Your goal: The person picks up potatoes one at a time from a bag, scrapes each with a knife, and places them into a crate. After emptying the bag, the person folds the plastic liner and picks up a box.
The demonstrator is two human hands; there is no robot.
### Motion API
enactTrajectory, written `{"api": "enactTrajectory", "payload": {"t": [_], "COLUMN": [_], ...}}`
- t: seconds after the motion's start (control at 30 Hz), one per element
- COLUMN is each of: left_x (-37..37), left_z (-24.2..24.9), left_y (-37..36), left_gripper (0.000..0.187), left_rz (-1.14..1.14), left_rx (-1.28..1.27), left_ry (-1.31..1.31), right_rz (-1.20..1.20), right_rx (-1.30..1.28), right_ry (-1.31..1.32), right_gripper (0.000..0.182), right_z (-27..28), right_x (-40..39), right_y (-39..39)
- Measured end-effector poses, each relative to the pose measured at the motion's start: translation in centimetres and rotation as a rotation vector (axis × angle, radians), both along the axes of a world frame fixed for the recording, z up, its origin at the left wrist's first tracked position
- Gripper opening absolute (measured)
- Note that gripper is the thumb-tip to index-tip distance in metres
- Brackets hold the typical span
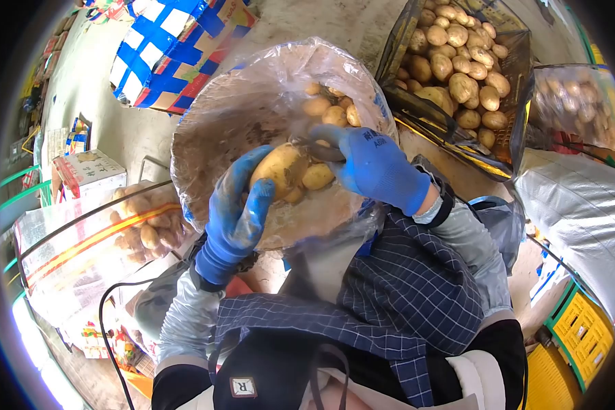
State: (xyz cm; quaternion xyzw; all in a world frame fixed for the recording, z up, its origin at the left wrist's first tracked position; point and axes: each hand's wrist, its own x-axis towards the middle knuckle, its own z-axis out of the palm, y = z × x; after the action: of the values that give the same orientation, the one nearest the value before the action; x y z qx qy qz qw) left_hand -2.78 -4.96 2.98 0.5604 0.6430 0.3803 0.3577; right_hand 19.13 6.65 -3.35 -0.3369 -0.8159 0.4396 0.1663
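Note:
Over a round, plastic-lined container (219, 130), my left hand (238, 212) in a blue glove holds a large potato (280, 169) with a dark patch on its upper side. My right hand (376, 164), also gloved in blue, has its fingers closed on a dark tool (321, 151) that reaches to the potato's right side; glove and blur hide part of the tool. Smaller potatoes (334, 115) lie in the container beyond my hands, and another potato (318, 176) is just right of the large one.
At the upper right stands a black-lined crate (519, 102) full of potatoes. Bags of potatoes are at the left (61, 253) and far right (581, 102). A blue-and-white taped box (164, 55) stands at the upper left, a yellow crate (584, 335) at the lower right.

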Motion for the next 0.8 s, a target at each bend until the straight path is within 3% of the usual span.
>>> {"api": "enactTrajectory", "payload": {"t": [0.07,0.17,0.27,0.37,0.47,0.57,0.7,0.8], "left_x": [0.4,0.6,0.6,0.2,0.6,-1.1,-0.1,0.5], "left_z": [0.0,-1.0,-1.5,-1.5,-2.0,-4.4,-2.4,-2.1], "left_y": [-0.1,-0.3,0.0,0.0,0.2,-1.2,-0.2,-0.1], "left_gripper": [0.042,0.041,0.042,0.041,0.040,0.042,0.055,0.060], "left_rz": [0.021,0.087,0.122,0.096,0.207,0.173,0.328,0.292], "left_rx": [0.100,0.172,0.170,0.200,0.035,-0.198,-0.442,-0.375], "left_ry": [0.157,0.318,0.294,0.285,0.036,-0.803,-1.169,-0.951], "right_rz": [0.010,0.069,0.158,0.039,0.121,0.230,0.055,0.013], "right_rx": [-0.017,0.131,0.113,0.245,0.256,0.289,0.397,0.475], "right_ry": [0.021,-0.192,-0.252,-0.093,-0.265,-0.143,-0.042,0.041], "right_gripper": [0.042,0.045,0.048,0.047,0.047,0.020,0.020,0.020], "right_z": [-0.4,0.3,1.2,0.1,0.5,-0.3,-1.1,-1.1], "right_x": [0.1,-0.3,-0.9,-0.3,-0.9,-1.0,-0.7,-0.3], "right_y": [0.0,-0.3,-0.9,0.2,0.0,-1.0,0.7,1.3]}}
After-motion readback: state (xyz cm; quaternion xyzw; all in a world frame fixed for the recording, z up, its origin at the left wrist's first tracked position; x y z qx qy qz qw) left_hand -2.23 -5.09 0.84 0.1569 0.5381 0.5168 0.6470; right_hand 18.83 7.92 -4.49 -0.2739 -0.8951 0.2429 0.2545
